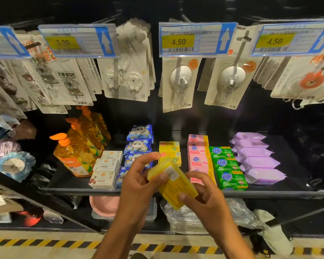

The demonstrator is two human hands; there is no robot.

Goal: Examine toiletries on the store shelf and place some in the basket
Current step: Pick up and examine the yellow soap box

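A dark store shelf fills the view, with carded wall hooks hanging above it behind price tags. On the shelf, from left to right, stand orange pump bottles, white boxes, blue panda packs, yellow soap boxes, pink soap bars, green soap boxes and purple wrapped packs.

Nearer than the shelf's front rim, a person holds one yellow soap bar in mid-air, tilted. The left hand pinches its far left end, and the right hand grips its near right end with the thumb across the top. A small white label faces up.

The bar looks light and rigid. Its glossy wrap may be slippery, so a hold across the long sides, with the fingers well round the edges, seems safest for one hand.

The hanging cards dip low over the far rows, but the air between rim and body is open. No basket is in view. A lower shelf and a yellow-and-black floor stripe lie beneath.
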